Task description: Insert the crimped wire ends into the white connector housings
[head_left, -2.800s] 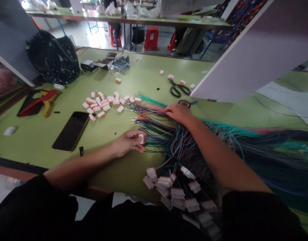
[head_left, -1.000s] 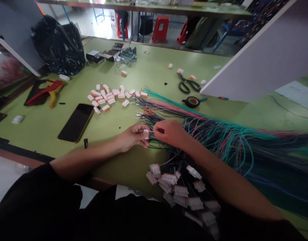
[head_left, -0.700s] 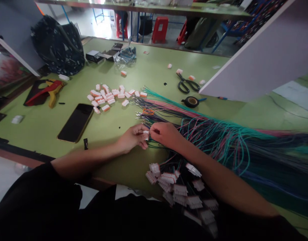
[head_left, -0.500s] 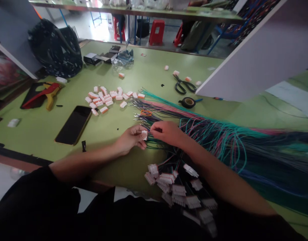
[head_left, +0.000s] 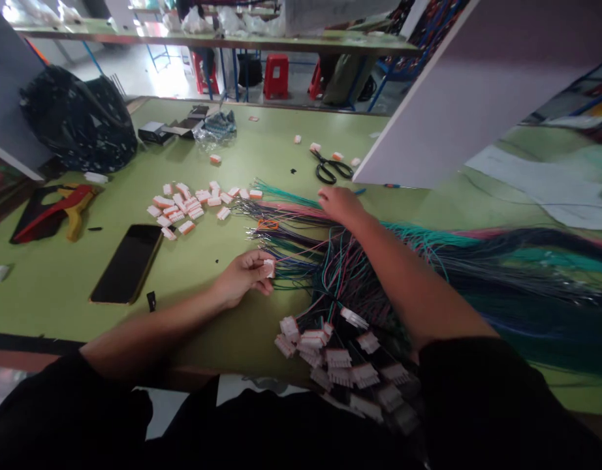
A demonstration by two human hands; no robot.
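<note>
My left hand (head_left: 247,275) is closed on a white connector (head_left: 268,267), held between thumb and fingers beside the left ends of the wires. Over the pink and green wires (head_left: 291,196), my right hand (head_left: 341,205) is bent with its fingers pressed together; whatever they hold is too small to make out. Dark wires (head_left: 301,236) with metal tips fan out between the two hands. Below them several wired white connectors (head_left: 338,358) hang in a cluster near my body. A pile of loose white and orange connectors (head_left: 181,203) lies left of the wire tips.
A phone (head_left: 126,264) lies at the left, with a red and yellow tool (head_left: 61,210) beyond it. Scissors (head_left: 330,168) rest near a pale partition (head_left: 428,111). A dark bag (head_left: 80,121) and small boxes (head_left: 157,132) stand at the back left.
My right hand has moved away from the connector, up and over the pink and green wires. My left hand still holds the connector. The whole view has shifted, with the table's contents now further left.
</note>
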